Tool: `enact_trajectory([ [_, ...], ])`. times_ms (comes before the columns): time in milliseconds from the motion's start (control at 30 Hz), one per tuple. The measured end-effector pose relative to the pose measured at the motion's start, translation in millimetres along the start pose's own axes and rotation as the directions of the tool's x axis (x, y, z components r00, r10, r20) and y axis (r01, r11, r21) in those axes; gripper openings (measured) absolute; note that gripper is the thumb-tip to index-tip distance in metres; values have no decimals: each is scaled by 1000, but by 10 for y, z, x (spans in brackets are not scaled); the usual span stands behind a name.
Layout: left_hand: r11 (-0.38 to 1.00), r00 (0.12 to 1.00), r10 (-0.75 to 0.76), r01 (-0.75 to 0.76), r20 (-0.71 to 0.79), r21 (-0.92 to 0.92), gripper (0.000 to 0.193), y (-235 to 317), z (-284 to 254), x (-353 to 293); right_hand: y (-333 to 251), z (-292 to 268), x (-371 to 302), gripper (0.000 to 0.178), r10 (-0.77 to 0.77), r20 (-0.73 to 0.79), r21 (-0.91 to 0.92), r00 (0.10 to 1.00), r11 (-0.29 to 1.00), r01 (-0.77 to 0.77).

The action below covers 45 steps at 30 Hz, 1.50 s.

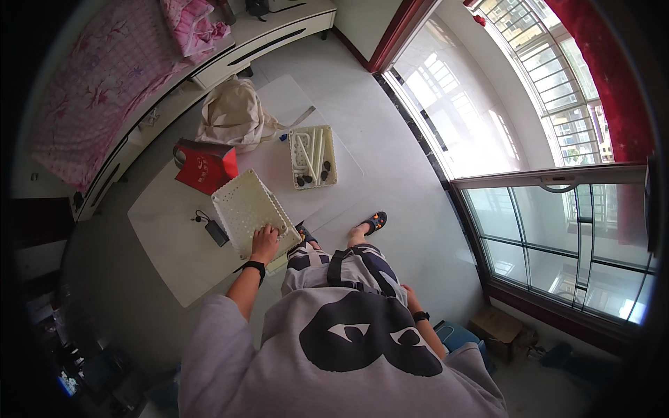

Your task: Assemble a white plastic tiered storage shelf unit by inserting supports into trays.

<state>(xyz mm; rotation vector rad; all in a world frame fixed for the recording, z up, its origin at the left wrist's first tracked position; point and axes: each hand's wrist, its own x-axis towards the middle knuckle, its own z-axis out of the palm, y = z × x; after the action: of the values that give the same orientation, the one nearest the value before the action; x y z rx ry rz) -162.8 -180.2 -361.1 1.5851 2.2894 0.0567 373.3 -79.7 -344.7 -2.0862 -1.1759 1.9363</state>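
My left hand (265, 244), with a dark band on its wrist, is at the near side of a cream perforated plastic basket (245, 209). Its fingers are bent and closed on the basket. Beyond it, a second cream basket (332, 150) holds several white tubes or bars (318, 150) and small dark round pieces (326, 167). At my right hip is my right hand (411, 298), also with a band at the wrist. My body and clothes partly hide it, and its fingers cannot be made out.
A red paper bag (207, 168) and a cream cloth bag (233, 115) stand past the basket. Left of it, a dark adapter with a cord (217, 233) lies on the pale board (171, 244). A glass sliding door (557, 237) is at the right, a cardboard box (496, 326) lower right.
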Motion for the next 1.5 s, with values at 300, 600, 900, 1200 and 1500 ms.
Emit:
enact_trajectory([
  [300, 979, 939, -206, 193, 274, 72, 26, 186, 168, 263, -298, 126, 195, 34, -74, 176, 373, 982, 928, 3],
  [600, 884, 798, -320, 446, 511, -142, 43, 105, 99, 793, -91, -276, 693, 50, -239, 15, 89, 971, 967, 237],
  [900, 820, 275, -565, 290, 778, 493, 65, 584, 257, 1618, -436, -904, 681, 54, -167, 117, 514, 979, 853, 84],
  [1200, 992, 695, 65, -124, 716, 31, 38, 3116, -230, 3175, 58, -1407, 1083, 50, 164, 14, 480, 986, 864, -151],
  [1500, 945, 668, 152, -313, 728, 90, 52, 4553, -436, 4181, -28, -1679, 1326, 29, 413, -46, 735, 909, 631, -249],
])
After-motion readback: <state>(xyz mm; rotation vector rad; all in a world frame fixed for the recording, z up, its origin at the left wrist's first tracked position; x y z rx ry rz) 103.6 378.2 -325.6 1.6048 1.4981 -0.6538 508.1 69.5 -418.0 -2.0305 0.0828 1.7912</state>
